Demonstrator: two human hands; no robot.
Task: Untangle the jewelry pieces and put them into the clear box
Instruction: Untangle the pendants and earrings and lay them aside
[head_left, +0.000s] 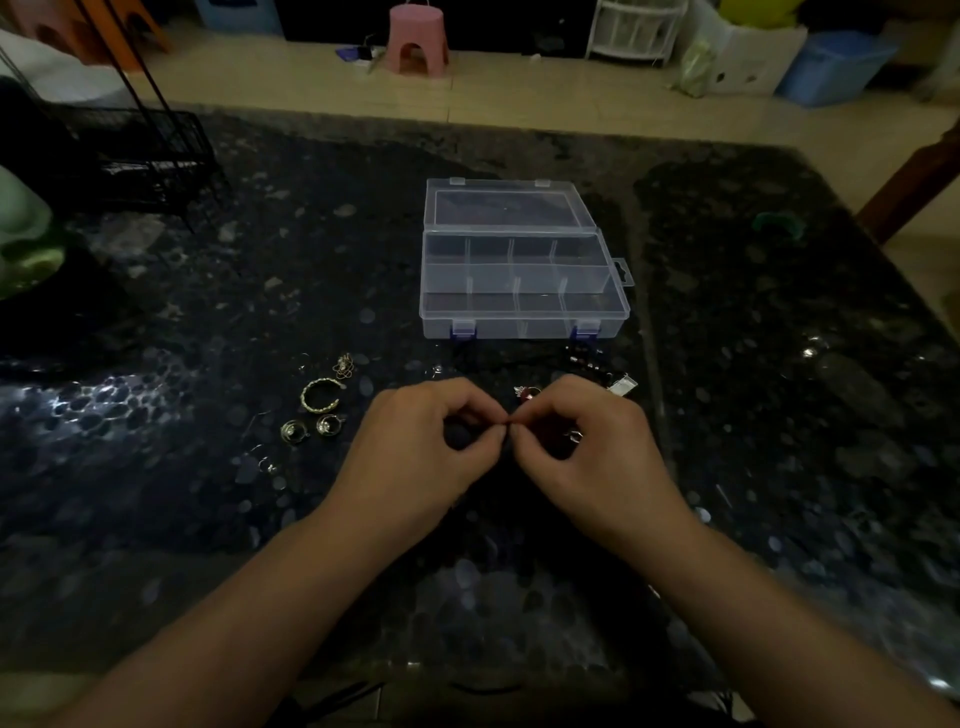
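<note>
The clear box (522, 283) stands open on the dark table, its lid laid back and its compartments bare. In front of it my left hand (421, 447) and my right hand (587, 441) meet fingertip to fingertip, both pinching a small jewelry piece (509, 425) that is too small and dark to make out. A gold bangle (321, 395), two round gold earrings (311, 429) and a small gold charm (344, 365) lie to the left of my hands. A reddish piece (527, 392) and dark beads (587, 359) lie beyond my right hand.
A black wire rack (150, 156) stands at the table's back left, a pale green object (21, 239) at the left edge and a green item (779, 224) at the right. A pink stool (417, 39) and bins stand on the floor beyond.
</note>
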